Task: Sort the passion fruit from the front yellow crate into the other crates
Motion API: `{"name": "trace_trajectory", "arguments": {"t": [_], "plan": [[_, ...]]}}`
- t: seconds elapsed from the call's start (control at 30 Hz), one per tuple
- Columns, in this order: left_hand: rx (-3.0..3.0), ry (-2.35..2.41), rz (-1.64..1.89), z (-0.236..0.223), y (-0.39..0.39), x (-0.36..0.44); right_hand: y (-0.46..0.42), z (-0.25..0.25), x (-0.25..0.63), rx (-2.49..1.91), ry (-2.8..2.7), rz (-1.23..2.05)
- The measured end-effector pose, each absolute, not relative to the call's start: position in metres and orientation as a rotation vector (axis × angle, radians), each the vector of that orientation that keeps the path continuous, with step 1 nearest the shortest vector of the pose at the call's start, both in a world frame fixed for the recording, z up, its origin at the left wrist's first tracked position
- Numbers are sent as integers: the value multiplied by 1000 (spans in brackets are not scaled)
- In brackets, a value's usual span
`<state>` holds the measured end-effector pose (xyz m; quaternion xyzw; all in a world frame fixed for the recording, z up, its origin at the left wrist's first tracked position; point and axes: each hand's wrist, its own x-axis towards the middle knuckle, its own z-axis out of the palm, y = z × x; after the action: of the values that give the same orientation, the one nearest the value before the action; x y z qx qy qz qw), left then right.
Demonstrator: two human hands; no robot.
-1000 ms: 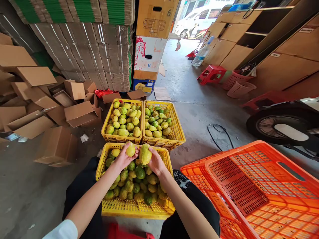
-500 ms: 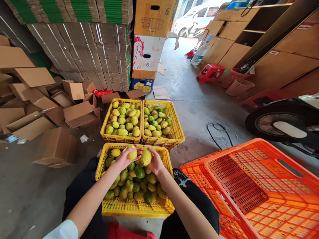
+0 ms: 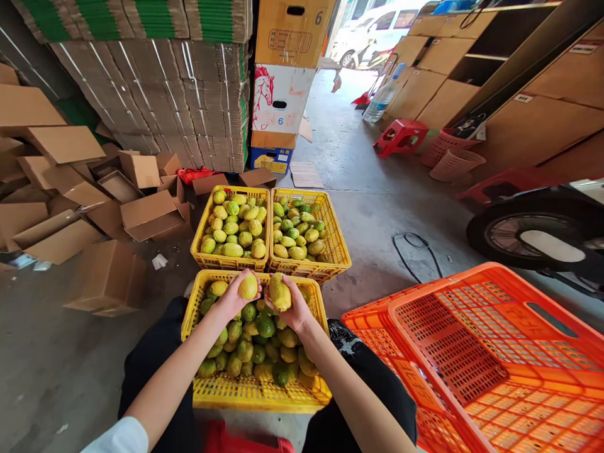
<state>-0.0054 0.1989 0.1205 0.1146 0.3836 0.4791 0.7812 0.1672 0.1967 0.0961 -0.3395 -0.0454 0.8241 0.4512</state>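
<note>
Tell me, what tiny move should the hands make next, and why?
Maybe the left hand could set its yellow fruit in the far-left yellow crate: that hand is close by, and many fruits there look yellowish too.

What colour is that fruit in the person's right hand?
Mostly yellow: the fruit in the right hand shows in the head view, the only one here.

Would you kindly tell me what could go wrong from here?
The left hand holds one fruit and the right hand another fruit; either might slip and bruise on the piled fruit in the yellow crate below. The looped black cable on the floor could perhaps trip someone passing.
</note>
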Motion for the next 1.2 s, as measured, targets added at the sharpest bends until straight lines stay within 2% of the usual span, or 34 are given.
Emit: {"name": "trace_trajectory", "arguments": {"t": [0.5, 0.8, 1.2], "plan": [[352, 825, 980, 103, 196, -2, 196, 91, 168, -832, -191, 2096], [291, 853, 972, 111, 194, 1, 196, 84, 167, -854, -225, 2089], [269, 930, 1068, 108, 199, -3, 200, 100, 175, -711, -153, 2064]]}}
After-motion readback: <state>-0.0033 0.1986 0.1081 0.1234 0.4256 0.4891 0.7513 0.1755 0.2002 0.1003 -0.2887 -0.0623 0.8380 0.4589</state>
